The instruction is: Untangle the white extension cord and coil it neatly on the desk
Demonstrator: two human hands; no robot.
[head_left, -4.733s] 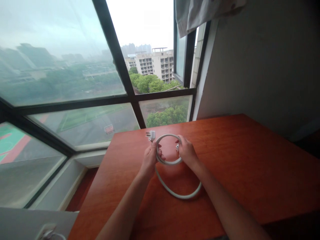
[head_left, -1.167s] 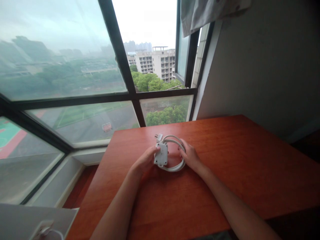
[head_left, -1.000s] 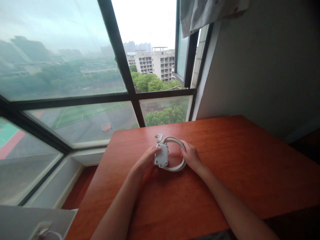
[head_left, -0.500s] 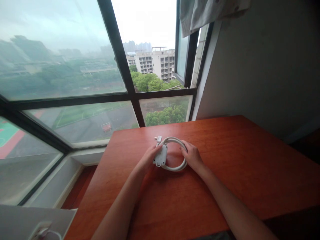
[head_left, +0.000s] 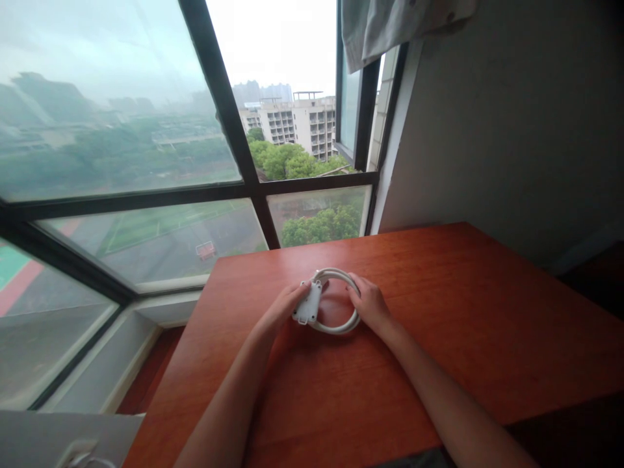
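Note:
A white power cable (head_left: 341,325) lies coiled into a small loop on the red-brown wooden table (head_left: 439,338). Its flat white socket block (head_left: 308,304) sits on the loop's left side. My left hand (head_left: 281,311) grips that block and the cable beside it, fingers curled round them. My right hand (head_left: 368,302) holds the right side of the coil, fingers wrapped over the cable. The plug end is hidden behind the block and my hands.
A large window with dark frames (head_left: 234,162) runs along the table's far and left side, with a low sill (head_left: 166,305) below it. A grey wall (head_left: 511,130) stands to the right, and cloth (head_left: 390,26) hangs at the top. A white outlet with a cable (head_left: 80,455) sits at bottom left.
The cable went from a wide loose loop to a tight small coil between my hands. In the last second the socket block tipped flatter and the plug end slipped out of sight.

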